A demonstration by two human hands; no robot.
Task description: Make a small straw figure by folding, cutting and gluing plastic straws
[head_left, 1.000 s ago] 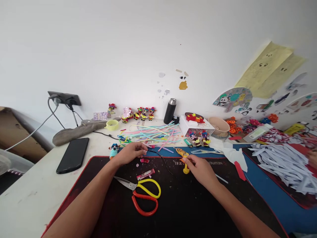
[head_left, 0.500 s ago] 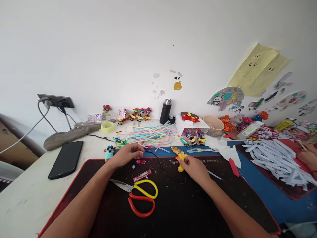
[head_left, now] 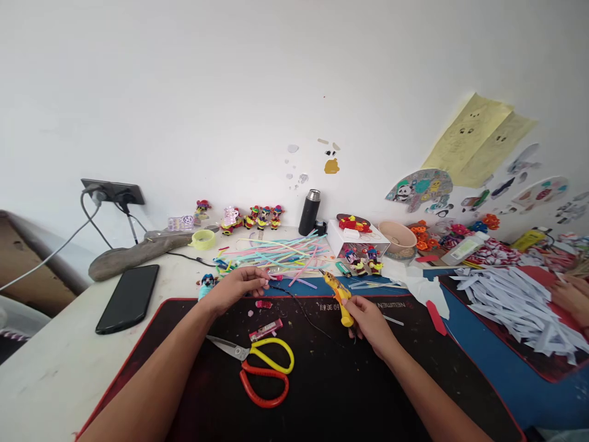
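My right hand (head_left: pixel 368 316) is wrapped round a yellow hot glue gun (head_left: pixel 339 296), whose nozzle points up and left. A thin black cord (head_left: pixel 307 314) curves across the dark mat from the gun's lower end to my left hand (head_left: pixel 243 287). The fingertips of that hand are pinched on the cord. Just below lie a small pink-red piece (head_left: pixel 264 304) and a pink packet (head_left: pixel 265 329). Scissors (head_left: pixel 269 368) with one yellow and one red handle rest on the mat, blades pointing left. A small blue-clad figure (head_left: pixel 208 282) is partly behind my left wrist.
Pastel straw-like strips (head_left: pixel 280 250) lie behind my hands, with a black flask (head_left: pixel 310 212) and a white box (head_left: pixel 338 239) further back. A phone (head_left: pixel 127 299) is at left. On the right, another person's hand (head_left: pixel 570 298) is by white paper strips (head_left: pixel 515 307).
My right hand has raised the glue gun off the mat and shifted a little right, turning it more upright. My left hand stays in nearly the same place. The view has tilted slightly.
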